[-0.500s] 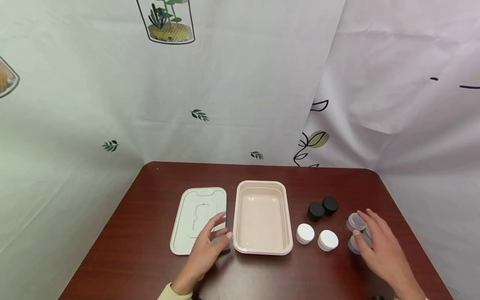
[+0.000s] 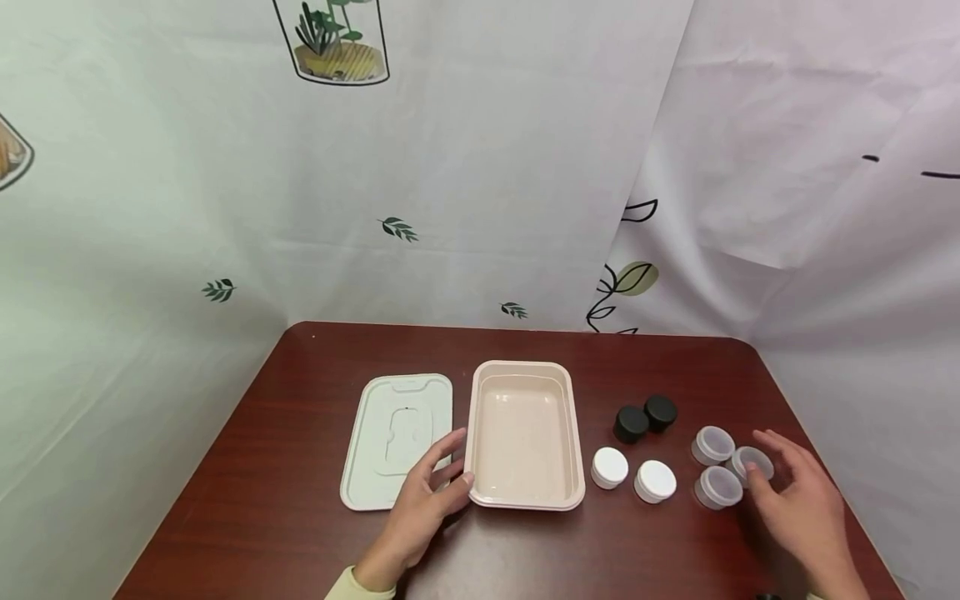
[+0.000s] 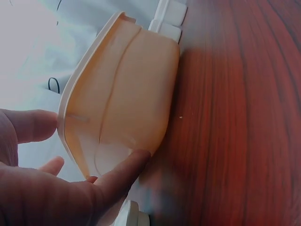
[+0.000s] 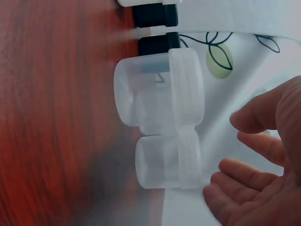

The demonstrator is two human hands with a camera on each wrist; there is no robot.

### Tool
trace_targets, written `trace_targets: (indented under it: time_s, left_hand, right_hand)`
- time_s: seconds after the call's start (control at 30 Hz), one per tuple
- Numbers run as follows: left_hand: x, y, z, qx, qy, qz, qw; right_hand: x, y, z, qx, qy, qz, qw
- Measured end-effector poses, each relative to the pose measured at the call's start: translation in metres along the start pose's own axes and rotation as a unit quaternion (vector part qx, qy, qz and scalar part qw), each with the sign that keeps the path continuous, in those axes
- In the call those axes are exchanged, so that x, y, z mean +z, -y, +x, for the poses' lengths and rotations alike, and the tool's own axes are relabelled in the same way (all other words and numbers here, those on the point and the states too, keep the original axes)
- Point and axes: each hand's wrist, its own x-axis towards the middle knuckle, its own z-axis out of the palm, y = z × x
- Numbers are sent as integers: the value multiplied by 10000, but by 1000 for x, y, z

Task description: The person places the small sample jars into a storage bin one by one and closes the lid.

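Observation:
A beige rectangular container [image 2: 527,500] stands on the table, its inside showing in the head view. At its front left corner is my left hand [image 2: 423,508], the fingers fairly straight and spread. In the left wrist view a fingertip [image 3: 49,125] meets the container's rim and another overlaps its side wall. Over at the right, my right hand [image 2: 806,504] is spread around the near right side of a group of clear lidded jars. Closest to its thumb is the right jar [image 2: 752,462]. A back jar [image 2: 712,444] and a front jar [image 2: 718,486] complete the group.
A pale rectangular lid [image 2: 367,450] lies left of the container. Between the container and the clear jars stand two white-lidded jars [image 2: 610,467] and two black jars [image 2: 631,423]. Behind the wooden table [image 2: 225,517] hangs a printed white cloth [image 2: 480,167].
My left hand has moved slightly right, up to the container's corner. My right hand has shifted right and away, uncovering the clear jars it partly hid before.

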Motion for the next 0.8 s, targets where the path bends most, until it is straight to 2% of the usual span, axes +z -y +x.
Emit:
trace_targets:
  time_s: [0.13, 0.27, 0.37, 0.47, 0.67, 0.8]
  left_hand:
    - [2, 0, 0, -43, 124, -147, 9998]
    - [4, 1, 0, -192, 288, -412, 9986]
    - [5, 3, 0, -240, 372, -541, 9976]
    - [5, 4, -1, -235, 420, -604, 9970]
    - [5, 2, 0, -371, 479, -772, 9952]
    - [6, 0, 0, -458, 472, -834, 9943]
  right_hand:
    - [-1, -3, 3, 546, 238, -87, 9982]
    - [-2, -7, 7, 1190, 698, -96, 9904]
    - [0, -13, 7, 1767, 1013, 265, 9787]
    - [5, -20, 6, 2147, 1116, 705, 9677]
    - [10, -30, 7, 2347, 1102, 1302, 9570]
    - [9, -31, 8, 2313, 1092, 1300, 9580]
